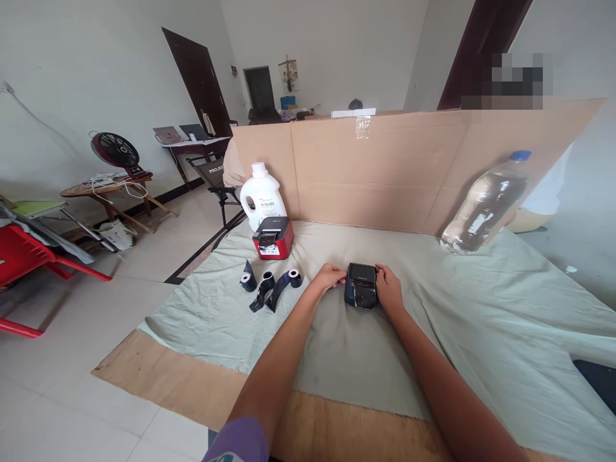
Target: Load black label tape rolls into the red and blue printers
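Observation:
A small black label printer [362, 287] rests on the pale green cloth in front of me, with a dark glossy strip hanging over its front. My left hand [331, 276] is closed, its fingertips at the printer's left side. On the opposite side, my right hand [389, 290] grips the casing, some fingers hidden behind it. Left of my hands lie three rolls of dark label strip: one roll [248, 281], a middle roll [268, 281] and another roll [294, 278], their ends partly unrolled. Behind them stands a red and black label printer [275, 239] with a dark strip at its front.
A white detergent bottle [262, 199] stands behind the red printer. Cardboard [366, 173] walls off the far edge, with a large clear bottle [488, 205] leaning at its right. The cloth [202, 327] lies wrinkled over a wooden board [168, 378]. A dark object [597, 382] sits at far right.

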A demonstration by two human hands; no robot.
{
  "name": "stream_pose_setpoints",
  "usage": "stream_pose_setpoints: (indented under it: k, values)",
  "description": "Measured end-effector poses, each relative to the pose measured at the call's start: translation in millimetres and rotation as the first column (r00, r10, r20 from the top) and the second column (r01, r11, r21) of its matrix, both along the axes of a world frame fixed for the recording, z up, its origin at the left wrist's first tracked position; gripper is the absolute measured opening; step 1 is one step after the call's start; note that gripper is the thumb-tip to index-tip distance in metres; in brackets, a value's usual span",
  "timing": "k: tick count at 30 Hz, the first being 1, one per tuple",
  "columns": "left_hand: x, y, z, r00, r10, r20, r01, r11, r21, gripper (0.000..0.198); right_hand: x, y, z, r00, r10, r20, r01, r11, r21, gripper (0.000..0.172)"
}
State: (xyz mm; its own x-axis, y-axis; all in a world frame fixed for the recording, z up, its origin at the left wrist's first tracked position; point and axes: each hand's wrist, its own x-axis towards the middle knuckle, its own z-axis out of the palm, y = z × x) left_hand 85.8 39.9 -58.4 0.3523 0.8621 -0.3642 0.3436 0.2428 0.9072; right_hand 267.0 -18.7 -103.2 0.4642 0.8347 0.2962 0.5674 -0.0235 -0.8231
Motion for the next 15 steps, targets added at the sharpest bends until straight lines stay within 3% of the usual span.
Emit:
stream_pose_setpoints:
  k: [15]
  values:
    - [3.3, -3.3, -2.9, 0.998, 0.059, 0.021, -0.059, 0.998, 0.023, 0.026, 0.4, -3.0, 2.3, 0.999, -0.013, -0.030, 0.012, 0.999, -0.037, 0.053]
